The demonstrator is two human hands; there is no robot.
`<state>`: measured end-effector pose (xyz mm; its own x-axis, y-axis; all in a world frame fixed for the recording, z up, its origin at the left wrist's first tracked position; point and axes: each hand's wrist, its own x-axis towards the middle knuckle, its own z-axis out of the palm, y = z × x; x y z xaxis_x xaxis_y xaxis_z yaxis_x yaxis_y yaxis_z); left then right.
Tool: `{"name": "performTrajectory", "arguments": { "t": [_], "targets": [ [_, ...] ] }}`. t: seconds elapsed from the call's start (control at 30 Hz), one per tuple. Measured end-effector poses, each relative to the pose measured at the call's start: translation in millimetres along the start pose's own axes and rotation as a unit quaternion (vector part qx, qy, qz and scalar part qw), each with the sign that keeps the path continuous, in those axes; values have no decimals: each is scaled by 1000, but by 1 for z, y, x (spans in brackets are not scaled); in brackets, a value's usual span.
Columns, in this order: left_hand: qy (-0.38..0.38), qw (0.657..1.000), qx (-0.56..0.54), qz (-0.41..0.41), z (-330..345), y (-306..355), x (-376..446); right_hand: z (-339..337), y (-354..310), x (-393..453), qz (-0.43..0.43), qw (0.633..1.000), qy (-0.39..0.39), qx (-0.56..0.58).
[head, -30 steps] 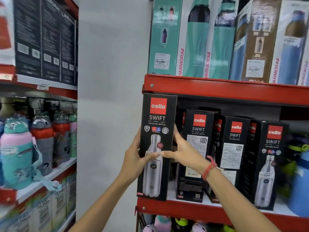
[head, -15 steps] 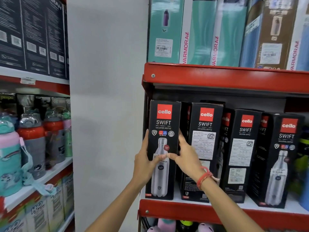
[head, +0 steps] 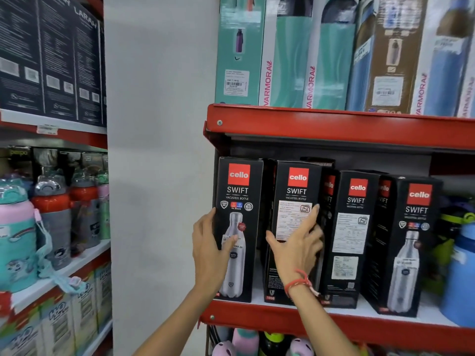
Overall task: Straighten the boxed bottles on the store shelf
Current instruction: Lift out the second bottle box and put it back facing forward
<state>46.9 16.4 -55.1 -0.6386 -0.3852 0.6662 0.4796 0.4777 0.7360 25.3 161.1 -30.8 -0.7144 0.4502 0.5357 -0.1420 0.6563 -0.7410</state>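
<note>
Several black Cello Swift bottle boxes stand in a row on the red-edged shelf (head: 359, 327). The leftmost box (head: 239, 191) stands upright at the shelf's left end, front face out. My left hand (head: 208, 245) grips its left edge, thumb across the printed bottle. My right hand (head: 295, 245) is on the second box (head: 295, 181), thumb on the front and fingers curled around its right edge into the gap. The third box (head: 356, 227) and fourth box (head: 413, 227) stand turned slightly, each farther right and nearer the front edge.
Tall Varmora boxes (head: 288, 60) fill the shelf above. A white pillar (head: 159, 150) rises left of the shelf. Loose kids' bottles (head: 51, 214) line the left rack. A blue bottle (head: 462, 273) stands beyond the fourth box. More bottles (head: 244, 343) sit below.
The leftmost box, held in front of the shelf a second ago, now stands on the shelf. My right hand has left it and moved right onto the second box.
</note>
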Motion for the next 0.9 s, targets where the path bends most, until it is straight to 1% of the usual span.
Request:
{"name": "performTrajectory", "arguments": {
  "t": [0.1, 0.17, 0.2, 0.27, 0.4, 0.5, 0.57, 0.63, 0.73, 0.8, 0.9],
  "targets": [
    [29, 998, 24, 54, 2, 19, -4, -13, 3, 9, -25, 998, -7, 51],
    [21, 997, 12, 77, 5, 30, -4, -29, 8, 13, -65, 995, -13, 78],
    [4, 997, 0, 80, 6, 35, -5, -39, 11, 14, -84, 992, -19, 95],
    [-42, 996, -29, 77, 10, 47, -8, -62, 16, 19, -111, 983, -46, 136],
    [-153, 985, -68, 31, 19, 66, -15, -105, 27, 25, -125, 950, -161, 236],
    [-268, 955, -127, 2, 20, 79, -21, -129, 41, 25, -123, 919, -242, 287],
    [-296, 943, -154, -3, 18, 85, -26, -140, 49, 27, -126, 901, -288, 299],
    [-282, 946, -158, 1, 17, 91, -31, -148, 53, 34, -131, 884, -336, 298],
    [-232, 961, -151, 22, 25, 94, -37, -150, 52, 51, -137, 855, -402, 298],
    [-200, 970, -137, 30, 35, 91, -36, -145, 48, 62, -130, 846, -425, 295],
    [-170, 978, -116, 43, 52, 81, -28, -132, 42, 74, -131, 845, -434, 283]
  ]
}}
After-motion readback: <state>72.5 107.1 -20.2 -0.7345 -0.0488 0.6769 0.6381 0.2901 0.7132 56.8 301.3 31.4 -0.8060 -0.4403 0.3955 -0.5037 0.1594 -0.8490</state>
